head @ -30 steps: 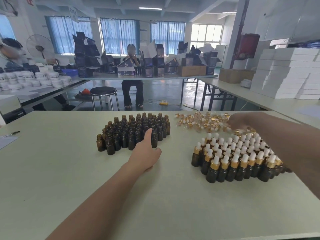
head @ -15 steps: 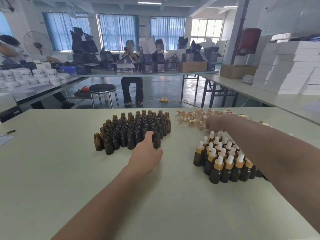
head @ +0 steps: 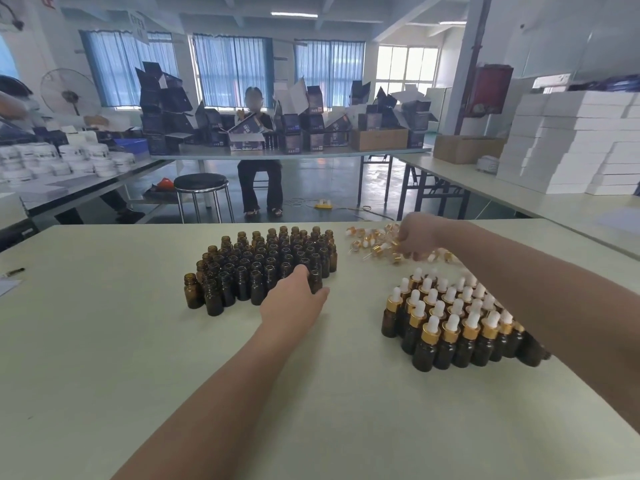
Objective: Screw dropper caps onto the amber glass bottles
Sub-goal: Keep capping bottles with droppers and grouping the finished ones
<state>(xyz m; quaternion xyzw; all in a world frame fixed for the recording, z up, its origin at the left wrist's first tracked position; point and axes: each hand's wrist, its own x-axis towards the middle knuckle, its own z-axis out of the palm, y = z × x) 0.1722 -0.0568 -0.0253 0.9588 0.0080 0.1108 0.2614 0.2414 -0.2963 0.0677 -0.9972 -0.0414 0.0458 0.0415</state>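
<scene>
1. Table (head: 104, 341): pale worktop that carries all the stock. It is laid out in three zones, I'd say so each hand has a short reach to its own supply.
2. Uncapped amber bottles (head: 263, 258): a dense upright block at centre-left with necks open. They stand touching each other, so none tips when a neighbour is pulled out.
3. Capped bottles (head: 446, 327): the finished block at near right, gold collars and white bulbs up. It is well apart from the open block, so done and not-done stay separate. The right forearm crosses above its far side.
4. Loose dropper caps (head: 372, 244): a scattered pile at far right, just behind the finished block and beside the open one. They lie on their sides at random.
5. Left hand (head: 294, 303): at the near-right corner of the open block, fingers and thumb curled round one bottle.
6. Right hand (head: 415, 237): knuckles up with fingers curled down into the cap pile. It is blurred, so I can't tell whether a cap is pinched yet.
7. Corner bottle (head: 315, 280): upright on the table in the left hand's grip, with its neighbours touching it. Taking from the edge avoids disturbing the pack. My read: the fetch step, with bottle and cap picked in parallel and the screwing not yet begun.
</scene>
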